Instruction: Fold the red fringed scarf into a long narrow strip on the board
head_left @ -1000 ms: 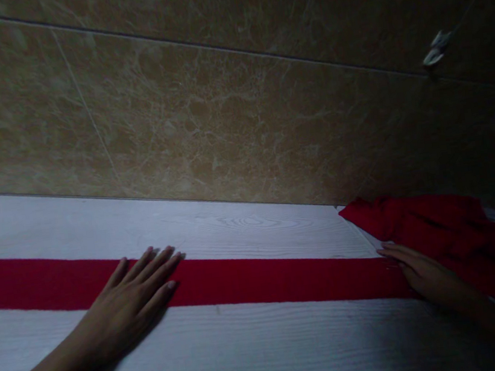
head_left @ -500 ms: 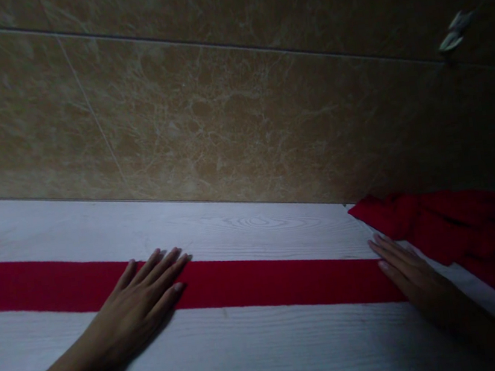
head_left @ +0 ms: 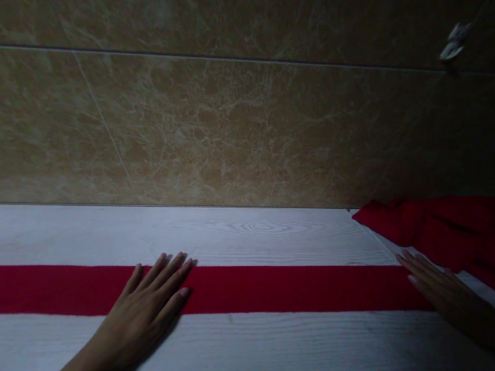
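A long red fabric strip lies flat across the pale wood-grain tabletop, running out of view on the left. My left hand rests palm down on the strip, its fingers spread and reaching over the far edge. Further right, my right hand lies flat at the strip's right end with the fingers stretched out, covering that end. Just beyond it is a crumpled heap of red cloth.
A brown marbled tile wall rises along the table's far edge. From it, at upper right, hangs a small white object on a cord, too blurred to name. The right side is in shadow.
My right hand has slid to the right along the strip, baring more of its right end. My left hand stays at about the same place on the strip. The view has shifted slightly.
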Tool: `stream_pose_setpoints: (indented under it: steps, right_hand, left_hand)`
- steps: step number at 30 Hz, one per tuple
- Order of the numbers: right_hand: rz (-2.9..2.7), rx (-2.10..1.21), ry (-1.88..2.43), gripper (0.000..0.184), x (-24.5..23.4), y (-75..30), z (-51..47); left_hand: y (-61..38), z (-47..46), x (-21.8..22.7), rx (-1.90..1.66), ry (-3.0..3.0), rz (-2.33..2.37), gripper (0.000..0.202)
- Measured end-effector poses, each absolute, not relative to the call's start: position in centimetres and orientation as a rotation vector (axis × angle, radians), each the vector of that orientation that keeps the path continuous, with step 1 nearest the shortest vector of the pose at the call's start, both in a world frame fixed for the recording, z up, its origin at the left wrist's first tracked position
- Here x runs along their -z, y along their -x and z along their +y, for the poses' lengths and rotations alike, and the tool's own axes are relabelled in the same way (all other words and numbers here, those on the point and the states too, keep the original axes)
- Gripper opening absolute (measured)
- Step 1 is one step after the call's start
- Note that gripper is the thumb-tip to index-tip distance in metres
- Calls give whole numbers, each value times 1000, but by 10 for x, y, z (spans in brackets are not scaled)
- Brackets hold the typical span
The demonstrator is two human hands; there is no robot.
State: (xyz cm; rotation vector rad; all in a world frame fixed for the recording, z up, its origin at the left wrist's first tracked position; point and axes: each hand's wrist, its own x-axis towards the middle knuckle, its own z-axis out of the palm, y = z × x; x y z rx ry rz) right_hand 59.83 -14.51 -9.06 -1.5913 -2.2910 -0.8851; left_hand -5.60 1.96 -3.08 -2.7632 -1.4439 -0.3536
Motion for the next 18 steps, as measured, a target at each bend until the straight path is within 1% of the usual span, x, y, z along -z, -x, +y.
stream_pose_setpoints:
  steps: [6,12,18]
  right_hand:
    - [-2286,896,1523,59,91,-602,-146]
    - [-2350,877,1407,66,89,-601,-147]
    - [-2280,772,1518,58,101,-612,-147]
  left_hand:
    - [57,20,31,378,2765,-1416,59]
    - [55,20,32,341,2757,-1434,59]
    - [58,23,37,337,2746,-1417,60]
